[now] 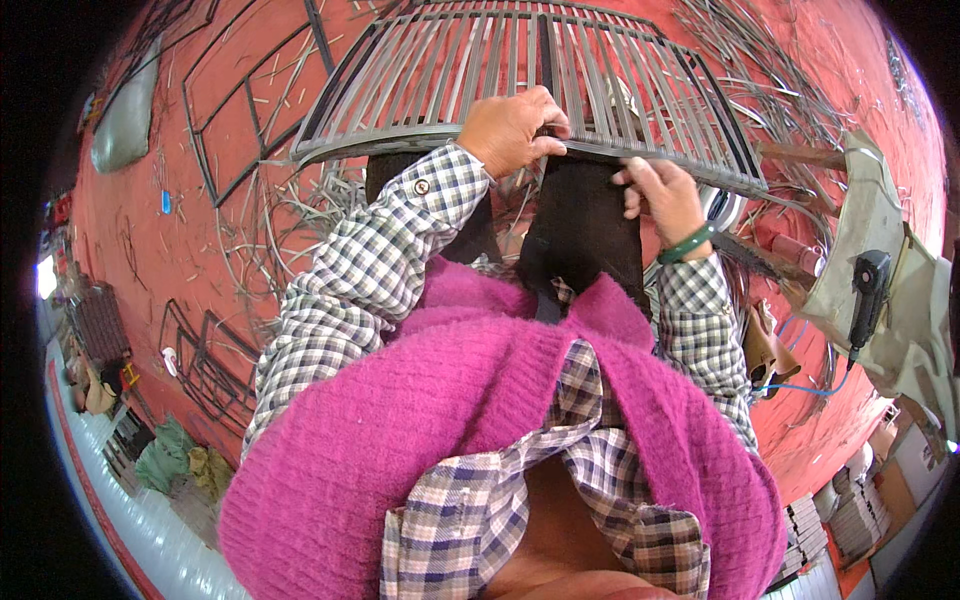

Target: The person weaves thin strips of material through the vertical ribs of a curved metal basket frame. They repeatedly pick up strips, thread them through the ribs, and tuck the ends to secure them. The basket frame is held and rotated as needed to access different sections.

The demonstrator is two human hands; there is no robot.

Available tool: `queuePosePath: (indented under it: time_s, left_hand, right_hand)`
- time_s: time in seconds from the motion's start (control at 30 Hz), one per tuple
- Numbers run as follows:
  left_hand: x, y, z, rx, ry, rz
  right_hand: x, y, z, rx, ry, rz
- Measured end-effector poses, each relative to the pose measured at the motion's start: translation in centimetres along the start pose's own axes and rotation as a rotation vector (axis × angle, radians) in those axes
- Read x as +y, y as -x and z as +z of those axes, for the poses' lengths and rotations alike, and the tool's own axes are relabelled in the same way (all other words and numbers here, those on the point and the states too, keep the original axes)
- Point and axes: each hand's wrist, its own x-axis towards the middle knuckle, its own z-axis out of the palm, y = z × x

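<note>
A panel frame (546, 60) with dark bars and many grey flat strips stretched across it rests in front of me, its near edge over my knees. My left hand (512, 130) is closed at the middle of that edge, thumb and fingers pinching the grey strip (400, 138) that runs along it. Just right of there, my right hand (665, 203) hovers near the edge with fingers bent and apart; a green bangle circles its wrist. Nothing shows between the right fingers, which are slightly blurred. The left fingertips partly hide the pinched spot.
Loose grey strips (750, 65) lie tangled on the red floor at the far right. Dark metal frames (250, 100) lie at the left. At right, a black corded hand tool (868, 300) rests on a cloth-covered support (910, 320). A wrapped bundle (128, 120) sits far left.
</note>
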Motion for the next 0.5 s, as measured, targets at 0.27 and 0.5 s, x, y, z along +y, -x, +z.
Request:
queuePosePath:
  time_s: [0.27, 0.5]
  left_hand:
    - [0.8, 0.3, 0.0, 0.038, 0.069, -0.007]
    - [0.5, 0.4, 0.4, 0.102, 0.095, -0.082]
  right_hand:
    - [-4.1, -4.6, 1.7, 0.119, 0.667, -0.357]
    - [-3.9, -13.2, 6.4, -0.211, 1.538, -0.021]
